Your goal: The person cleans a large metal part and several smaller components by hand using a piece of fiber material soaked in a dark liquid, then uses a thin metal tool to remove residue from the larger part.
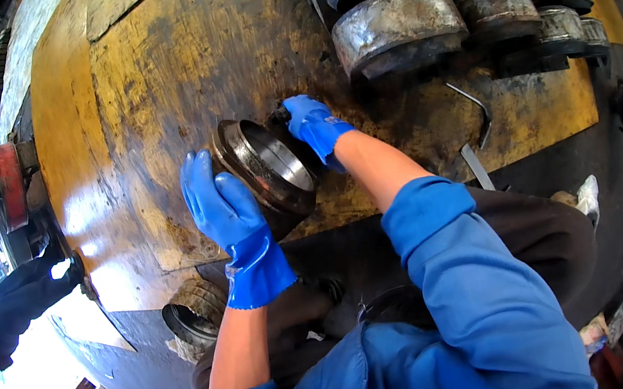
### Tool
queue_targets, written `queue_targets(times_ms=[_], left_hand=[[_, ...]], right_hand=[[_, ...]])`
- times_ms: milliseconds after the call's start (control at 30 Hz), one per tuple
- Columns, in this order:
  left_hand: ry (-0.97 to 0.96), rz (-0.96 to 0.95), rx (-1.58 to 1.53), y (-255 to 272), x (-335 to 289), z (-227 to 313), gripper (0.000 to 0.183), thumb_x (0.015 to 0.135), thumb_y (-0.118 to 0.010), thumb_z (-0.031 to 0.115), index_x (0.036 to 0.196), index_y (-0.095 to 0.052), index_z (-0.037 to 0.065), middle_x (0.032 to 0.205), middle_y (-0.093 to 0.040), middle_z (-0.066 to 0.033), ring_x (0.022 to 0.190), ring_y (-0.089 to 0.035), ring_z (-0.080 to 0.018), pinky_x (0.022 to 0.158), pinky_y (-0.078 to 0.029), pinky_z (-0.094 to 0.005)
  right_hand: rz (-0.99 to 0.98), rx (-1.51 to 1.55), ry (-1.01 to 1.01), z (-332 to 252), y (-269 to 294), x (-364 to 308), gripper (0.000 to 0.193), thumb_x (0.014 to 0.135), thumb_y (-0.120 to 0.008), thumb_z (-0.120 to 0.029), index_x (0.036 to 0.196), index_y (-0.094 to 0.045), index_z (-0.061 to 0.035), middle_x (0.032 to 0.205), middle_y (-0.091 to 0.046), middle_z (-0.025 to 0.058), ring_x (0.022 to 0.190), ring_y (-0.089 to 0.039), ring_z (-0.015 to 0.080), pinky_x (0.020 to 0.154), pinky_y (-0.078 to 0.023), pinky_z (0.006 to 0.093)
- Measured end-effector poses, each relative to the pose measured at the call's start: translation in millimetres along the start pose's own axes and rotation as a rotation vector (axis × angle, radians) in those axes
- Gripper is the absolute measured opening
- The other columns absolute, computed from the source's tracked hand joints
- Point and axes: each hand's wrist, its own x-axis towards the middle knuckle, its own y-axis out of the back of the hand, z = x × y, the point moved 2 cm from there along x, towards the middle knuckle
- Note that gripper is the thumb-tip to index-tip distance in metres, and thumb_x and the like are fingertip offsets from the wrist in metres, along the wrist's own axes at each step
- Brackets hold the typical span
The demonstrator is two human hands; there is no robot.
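A worn metal ring (242,155) with a shiny inner wall stands tilted on the stained yellow board (154,97), its opening turned up to the right. My left hand (225,216), in a blue rubber glove, lies along the ring's left side with its fingers stretched out; whether the palm presses on the metal is hard to see. At the far right rim is my right hand (315,126), gloved in the same blue, fingers curled in. Something dark shows by those fingertips, too hidden to name.
Several similar rusty metal rings (399,23) stand in rows at the upper right. A bent metal rod (485,113) and a flat metal strip (476,167) lie right of my forearm. An open cylinder in dirty wrapping (203,299) sits near my left forearm. A red block (11,185) is at far left.
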Motion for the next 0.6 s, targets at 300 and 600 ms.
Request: queue_targets(times_ms=[300, 600], left_hand=[[0.021, 0.023, -0.012, 6.0, 3.6, 1.7, 0.033, 0.096, -0.054, 0.005, 0.126, -0.063, -0.004, 0.129, -0.063, -0.0299, 0.123, -0.058, -0.0479, 0.109, -0.043, -0.0528], [-0.004, -0.001, 0.016, 3.2, 2.2, -0.7, 0.033, 0.096, -0.054, 0.006, 0.127, -0.063, -0.004, 0.128, -0.063, -0.0308, 0.122, -0.058, -0.0488, 0.109, -0.043, -0.0531]], right_hand=[[-0.504, -0.553, 0.236, 18.6, 40.0, -85.4, 0.036, 0.084, -0.066, -0.014, 0.118, -0.074, -0.0060, 0.124, -0.072, 0.0182, 0.114, -0.069, 0.0391, 0.094, -0.057, 0.0499], [0.249, -0.519, 0.145, 7.5, 54.0, 15.3, 0.026, 0.098, -0.052, -0.019, 0.117, -0.069, -0.0159, 0.124, -0.065, 0.0111, 0.113, -0.066, 0.0339, 0.090, -0.052, 0.0517]])
